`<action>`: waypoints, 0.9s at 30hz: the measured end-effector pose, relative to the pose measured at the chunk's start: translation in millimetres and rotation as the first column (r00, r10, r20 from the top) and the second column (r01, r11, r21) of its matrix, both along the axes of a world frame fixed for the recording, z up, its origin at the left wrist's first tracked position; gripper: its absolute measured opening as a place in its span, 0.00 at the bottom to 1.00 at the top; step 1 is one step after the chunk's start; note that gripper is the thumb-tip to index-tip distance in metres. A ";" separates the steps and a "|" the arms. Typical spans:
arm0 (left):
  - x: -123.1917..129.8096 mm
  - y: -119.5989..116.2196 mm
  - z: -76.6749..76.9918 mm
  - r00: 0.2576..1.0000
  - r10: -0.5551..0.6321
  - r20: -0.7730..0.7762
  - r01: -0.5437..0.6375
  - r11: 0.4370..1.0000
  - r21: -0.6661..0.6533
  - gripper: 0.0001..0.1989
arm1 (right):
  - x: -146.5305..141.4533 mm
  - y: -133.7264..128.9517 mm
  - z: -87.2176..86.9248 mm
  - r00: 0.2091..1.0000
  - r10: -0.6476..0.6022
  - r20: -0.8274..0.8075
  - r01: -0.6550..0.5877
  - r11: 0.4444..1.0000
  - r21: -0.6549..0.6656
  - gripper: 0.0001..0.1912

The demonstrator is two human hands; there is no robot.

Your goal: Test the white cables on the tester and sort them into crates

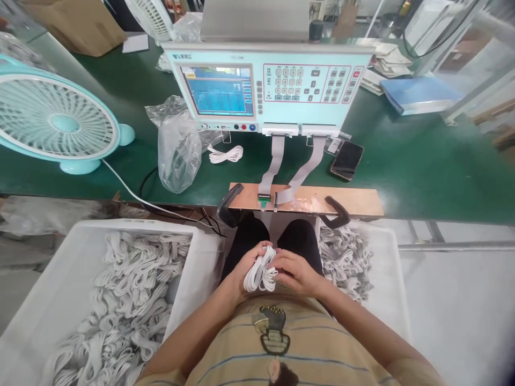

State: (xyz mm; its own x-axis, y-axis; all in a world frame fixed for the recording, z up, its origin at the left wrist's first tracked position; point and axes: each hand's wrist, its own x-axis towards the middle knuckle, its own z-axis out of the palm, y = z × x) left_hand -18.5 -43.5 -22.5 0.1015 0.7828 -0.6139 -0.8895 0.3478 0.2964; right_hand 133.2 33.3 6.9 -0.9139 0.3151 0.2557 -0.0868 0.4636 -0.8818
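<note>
Green bench (422,161) carries a tester (269,86) and fan (56,115). Below it, over the lap, left hand (247,268) and right hand (295,271) both close on a coiled white cable (260,274), between two cable-filled bins (80,252).

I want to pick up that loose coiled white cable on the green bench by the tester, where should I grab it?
Pinch the coiled cable across its bunched middle, coming from above. It lies flat on the green bench, loops fanning toward both ends, so the waist is narrowest. The plastic bag crowds its left.

Green workbench (422,161), grey floor (454,300), glass partition (462,32) behind, daylight.
</note>
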 end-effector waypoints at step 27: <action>-35.3 -19.1 9.3 0.327 0.044 -0.944 0.450 0.871 0.197 0.12 | -26.4 9.4 -2.6 0.972 -0.193 0.137 0.224 0.935 -0.274 0.16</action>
